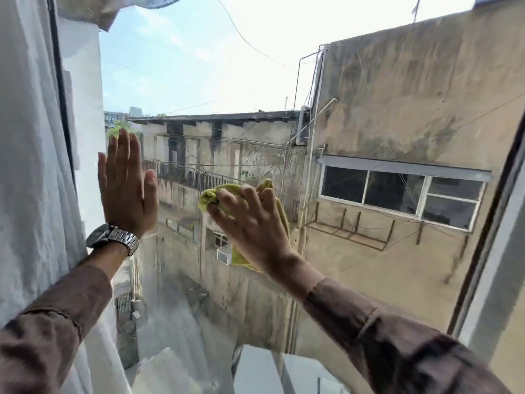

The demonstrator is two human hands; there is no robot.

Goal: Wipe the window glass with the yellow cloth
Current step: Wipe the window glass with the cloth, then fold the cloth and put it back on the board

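Note:
The window glass (216,81) fills most of the view, with sky and weathered buildings behind it. My right hand (250,223) presses a bunched yellow cloth (211,196) flat against the middle of the pane; part of the cloth hangs below my palm. My left hand (126,186) lies flat on the glass at the left, fingers together and pointing up, holding nothing. A metal watch (113,239) sits on that wrist. Both arms wear brown sleeves.
A white curtain (31,166) hangs along the left edge, beside the dark window frame (61,89). The right frame (488,237) slants down the right side. Smears and reflections cloud the lower glass (176,322).

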